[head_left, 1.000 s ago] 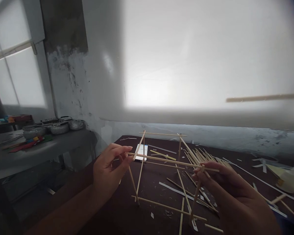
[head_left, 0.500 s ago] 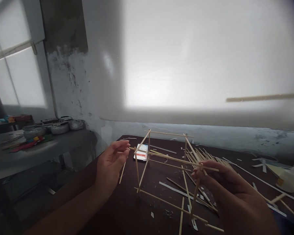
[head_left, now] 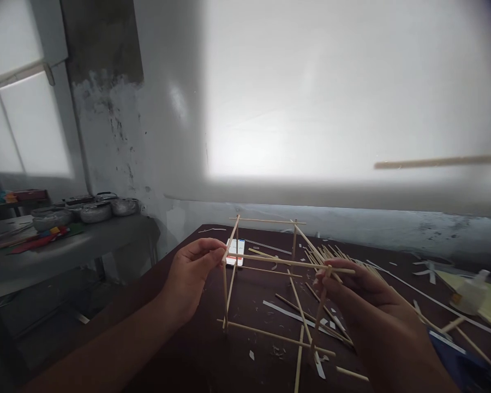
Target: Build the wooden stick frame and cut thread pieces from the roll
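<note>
A box-shaped frame of thin wooden sticks [head_left: 265, 333] stands on the dark table before me. My left hand [head_left: 192, 273] pinches the near top stick at the frame's left corner. At the right corner, my right hand [head_left: 372, 311] grips the same top stick [head_left: 286, 263] where it meets an upright and another stick, with its end poking out past my fingers. Behind the frame's left side lies a phone [head_left: 240, 248] with a lit screen, partly covered by sticks and fingers.
Loose sticks [head_left: 335, 254] lie in a pile behind my right hand. Paper strips and scraps [head_left: 251, 355] litter the dark table [head_left: 180, 360]. A glue bottle [head_left: 472, 295] stands at the right on yellow paper. Metal pots [head_left: 96, 212] sit on another table at the left.
My left hand has moved from just off the frame's left corner onto it and now pinches the stick there. The frame and my right hand have shifted slightly left in view.
</note>
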